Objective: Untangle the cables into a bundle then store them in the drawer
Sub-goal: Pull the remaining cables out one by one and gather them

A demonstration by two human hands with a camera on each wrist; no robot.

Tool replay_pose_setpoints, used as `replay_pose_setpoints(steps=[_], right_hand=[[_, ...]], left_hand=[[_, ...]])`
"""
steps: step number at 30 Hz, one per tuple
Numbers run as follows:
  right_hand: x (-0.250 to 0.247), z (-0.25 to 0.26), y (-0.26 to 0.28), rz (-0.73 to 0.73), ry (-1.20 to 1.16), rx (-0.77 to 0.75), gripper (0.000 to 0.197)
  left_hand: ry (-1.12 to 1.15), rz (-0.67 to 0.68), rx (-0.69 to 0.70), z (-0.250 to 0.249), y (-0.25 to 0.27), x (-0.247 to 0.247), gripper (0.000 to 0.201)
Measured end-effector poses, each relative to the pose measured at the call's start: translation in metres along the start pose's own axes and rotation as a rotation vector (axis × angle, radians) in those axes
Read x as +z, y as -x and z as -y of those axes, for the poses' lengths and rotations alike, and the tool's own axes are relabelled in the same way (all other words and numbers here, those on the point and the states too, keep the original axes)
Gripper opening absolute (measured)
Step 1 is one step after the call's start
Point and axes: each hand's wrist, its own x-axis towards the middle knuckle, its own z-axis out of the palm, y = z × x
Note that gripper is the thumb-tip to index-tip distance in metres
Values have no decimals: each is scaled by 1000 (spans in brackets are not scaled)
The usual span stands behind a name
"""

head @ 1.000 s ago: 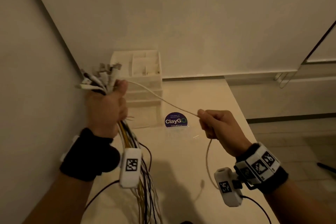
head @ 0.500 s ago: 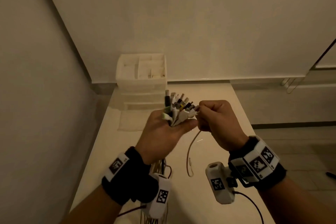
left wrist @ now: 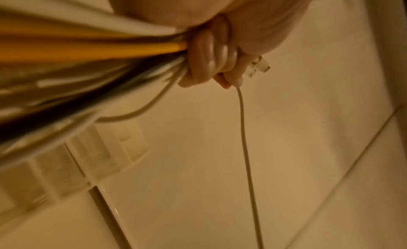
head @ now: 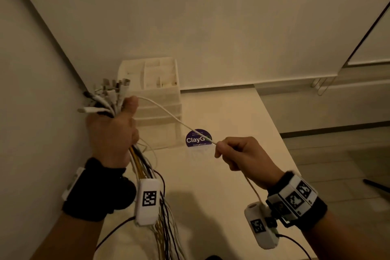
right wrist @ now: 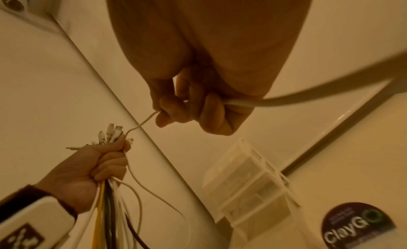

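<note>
Cable bundle (head: 145, 167) of white, yellow and black leads, gripped upright in the left hand (head: 111, 133), raised above the left side of the white table (head: 242, 112) close to the left wall. Fingers (left wrist: 209, 44) wrapped tight around the bunch, thumb pressed along the top; connector ends (head: 107, 95) fanning out above the fist, loose lengths hanging down past the wrist toward the table edge. One thin white cable (head: 168, 114) stretched taut from the top of the fist, across and down to the right hand (head: 247, 158). Right hand held apart from the left, out over the table, thumb and forefinger pinching that single cable, remaining fingers (right wrist: 215, 113) curled around it; slack trailing from the back of the fist down past the right wrist. White plastic drawer organiser (head: 160, 99) standing at the far left corner of the table against the back wall, open compartments on top, stacked drawers below, all apparently pushed in. Round purple sticker (head: 198, 139) reading ClayGo on the tabletop just right of the organiser, beneath the taut cable. Black bands with marker-printed camera units on both wrists.
</note>
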Motion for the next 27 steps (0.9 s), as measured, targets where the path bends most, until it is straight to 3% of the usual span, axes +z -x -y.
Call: replay_pose_setpoints(steps=[3,8,11,14,17,19,21,23,27], right_hand=[[1,-6,1,-53,9,26,34],[4,-2,-7,-91,-127,22,33],[6,2,-11,-156,-115,40,34],[5,-3,-12,-275,-121,126,36],[6,-5,-7,-285,-162,126,37],[11,2,-3,-184,-246,59,36],[15,11,-2,-65,-392,11,30],[13,15,-3,17,-488,11,29],[2,7,6,56,-421,30,28]], left_hand=[[-99,-9,60,4,1,-6,36],[-295,-5,227,-2,29,19,26],[-211,14,230,-10,50,40,24],[-174,-5,346,-13,52,40,19],[-260,214,238,-7,55,45,19],[-378,470,166,7,58,51,20],[-511,610,159,18,62,55,11],[-467,549,164,23,62,58,11],[-308,246,38,25,37,45,24]])
